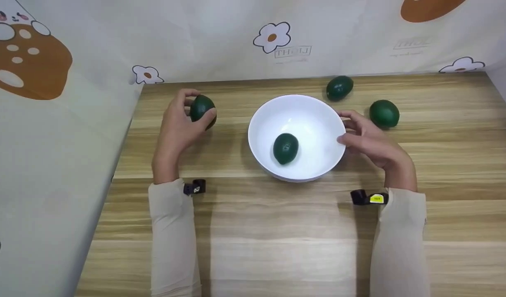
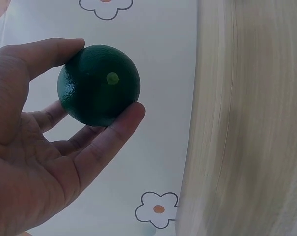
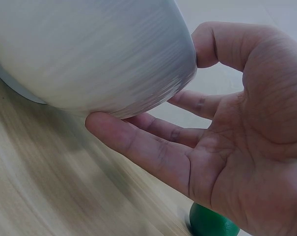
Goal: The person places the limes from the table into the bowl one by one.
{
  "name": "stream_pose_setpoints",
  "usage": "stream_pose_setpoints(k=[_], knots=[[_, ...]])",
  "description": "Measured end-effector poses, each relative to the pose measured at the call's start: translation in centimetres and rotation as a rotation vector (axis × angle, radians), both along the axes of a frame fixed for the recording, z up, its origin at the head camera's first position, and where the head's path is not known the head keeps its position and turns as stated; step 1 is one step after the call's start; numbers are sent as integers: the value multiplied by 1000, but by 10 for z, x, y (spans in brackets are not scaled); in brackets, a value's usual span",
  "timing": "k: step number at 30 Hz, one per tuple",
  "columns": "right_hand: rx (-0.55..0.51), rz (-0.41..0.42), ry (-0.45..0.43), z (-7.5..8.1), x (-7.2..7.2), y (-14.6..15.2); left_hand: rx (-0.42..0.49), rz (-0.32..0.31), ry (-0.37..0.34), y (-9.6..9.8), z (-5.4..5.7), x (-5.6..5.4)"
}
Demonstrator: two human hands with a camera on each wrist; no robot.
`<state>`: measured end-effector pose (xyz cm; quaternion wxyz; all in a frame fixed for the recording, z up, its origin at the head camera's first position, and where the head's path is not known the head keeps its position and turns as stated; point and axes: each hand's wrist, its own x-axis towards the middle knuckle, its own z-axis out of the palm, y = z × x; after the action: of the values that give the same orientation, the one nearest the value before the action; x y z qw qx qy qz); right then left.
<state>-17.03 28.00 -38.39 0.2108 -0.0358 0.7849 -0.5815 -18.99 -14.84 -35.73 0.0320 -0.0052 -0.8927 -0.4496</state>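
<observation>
My left hand (image 1: 179, 123) holds a dark green lime (image 1: 202, 110) between thumb and fingers, left of the bowl and above the table. In the left wrist view the held lime (image 2: 99, 86) shows a pale stem spot and faintly dimpled skin. A white bowl (image 1: 319, 152) stands mid-table with one lime (image 1: 285, 148) inside it. On its right side, my right hand (image 1: 370, 140) grips the bowl, thumb at the rim and fingers against the outer wall. The right wrist view shows those fingers (image 3: 143, 147) spread under the curve of the bowl (image 3: 104, 54).
Two more limes lie on the wooden table (image 1: 286, 247): one lime (image 1: 339, 88) behind the bowl near the back edge, another lime (image 1: 384, 114) just beyond the right hand. A pale curtain (image 1: 211, 45) with printed flowers borders the back and left.
</observation>
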Motion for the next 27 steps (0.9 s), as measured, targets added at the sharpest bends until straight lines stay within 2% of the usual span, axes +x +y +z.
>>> stream_pose_setpoints(k=[19, 27], knots=[[36, 5, 8, 1, 0, 0, -21, -15, 25, 12, 3, 0], [3, 9, 16, 0, 0, 0, -41, -21, 43, 16, 4, 2]])
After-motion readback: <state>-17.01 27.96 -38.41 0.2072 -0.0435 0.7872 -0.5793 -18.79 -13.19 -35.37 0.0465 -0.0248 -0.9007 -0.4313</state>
